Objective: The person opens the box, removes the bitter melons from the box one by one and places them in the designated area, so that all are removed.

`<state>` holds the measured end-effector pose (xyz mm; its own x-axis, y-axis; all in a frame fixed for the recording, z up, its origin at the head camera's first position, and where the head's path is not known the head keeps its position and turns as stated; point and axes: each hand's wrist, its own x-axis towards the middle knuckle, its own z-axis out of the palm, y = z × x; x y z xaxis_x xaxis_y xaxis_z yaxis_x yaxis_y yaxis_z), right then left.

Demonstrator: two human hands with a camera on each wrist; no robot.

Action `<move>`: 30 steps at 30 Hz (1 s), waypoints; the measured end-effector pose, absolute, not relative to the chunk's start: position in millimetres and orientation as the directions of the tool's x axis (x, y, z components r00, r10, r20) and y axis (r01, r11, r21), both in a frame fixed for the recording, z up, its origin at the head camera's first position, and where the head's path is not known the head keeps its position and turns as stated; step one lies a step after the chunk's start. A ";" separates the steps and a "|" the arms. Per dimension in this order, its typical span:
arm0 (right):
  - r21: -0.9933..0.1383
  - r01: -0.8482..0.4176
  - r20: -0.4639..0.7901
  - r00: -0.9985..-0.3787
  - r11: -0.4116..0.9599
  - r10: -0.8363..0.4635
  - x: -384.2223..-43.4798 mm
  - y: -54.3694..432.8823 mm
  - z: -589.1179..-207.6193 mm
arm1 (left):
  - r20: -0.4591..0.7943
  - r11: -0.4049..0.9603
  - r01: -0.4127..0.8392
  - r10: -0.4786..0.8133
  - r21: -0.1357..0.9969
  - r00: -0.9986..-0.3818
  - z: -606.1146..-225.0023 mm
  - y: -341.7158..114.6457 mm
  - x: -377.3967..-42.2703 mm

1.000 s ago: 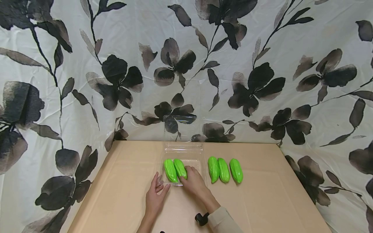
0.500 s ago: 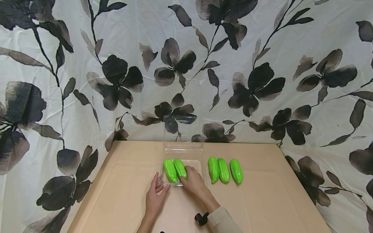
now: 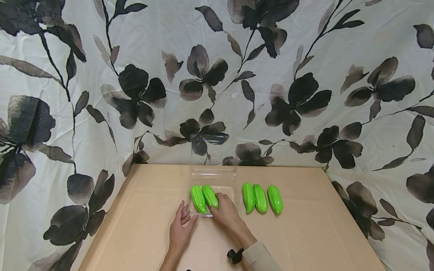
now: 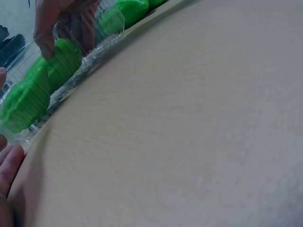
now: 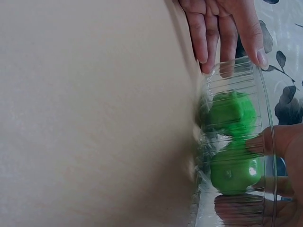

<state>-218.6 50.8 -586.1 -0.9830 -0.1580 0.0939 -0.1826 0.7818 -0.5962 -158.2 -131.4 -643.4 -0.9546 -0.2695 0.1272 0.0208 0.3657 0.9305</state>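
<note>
On the tan table stands a clear plastic hinged container (image 3: 205, 215), its lid (image 3: 210, 150) raised at the back. Two ridged, shiny green cucumbers lie side by side in its left part: a left one (image 3: 198, 199) and a right one (image 3: 209, 195). My right hand (image 3: 228, 215) reaches inside and holds the right cucumber, thumb on its left side and fingers on its right. My left hand (image 3: 179, 230) grips the container's front left corner; in the right wrist view its thumb (image 5: 261, 57) is at the rim, fingers along the wall.
Three more green cucumbers, a near one (image 3: 248, 197), a middle one (image 3: 260, 198) and a far right one (image 3: 275, 198), lie on the table (image 3: 312, 226) right of the container. A floral curtain (image 3: 217, 75) hangs behind the table's back edge.
The cucumber in my right hand has shifted very slightly towards the front right. Both hands and the container stay practically in place.
</note>
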 end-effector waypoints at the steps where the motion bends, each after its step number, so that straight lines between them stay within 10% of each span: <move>1: -0.596 -0.184 0.096 -0.983 0.782 -0.158 -218.6 50.9 -586.1 | 0.126 0.366 0.019 -0.271 0.930 -0.954 -643.5 -131.5 -158.2; 30: -0.610 -0.181 0.105 -0.984 0.772 -0.147 -216.8 53.7 -588.6 | 0.128 0.369 0.019 -0.272 0.929 -0.954 -642.6 -131.6 -157.8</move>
<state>-216.8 53.7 -588.6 -0.9835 -0.1473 0.1049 -0.1807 0.7716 -0.6099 -157.8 -131.6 -642.6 -0.9539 -0.2716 0.1277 0.0192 0.3695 0.9290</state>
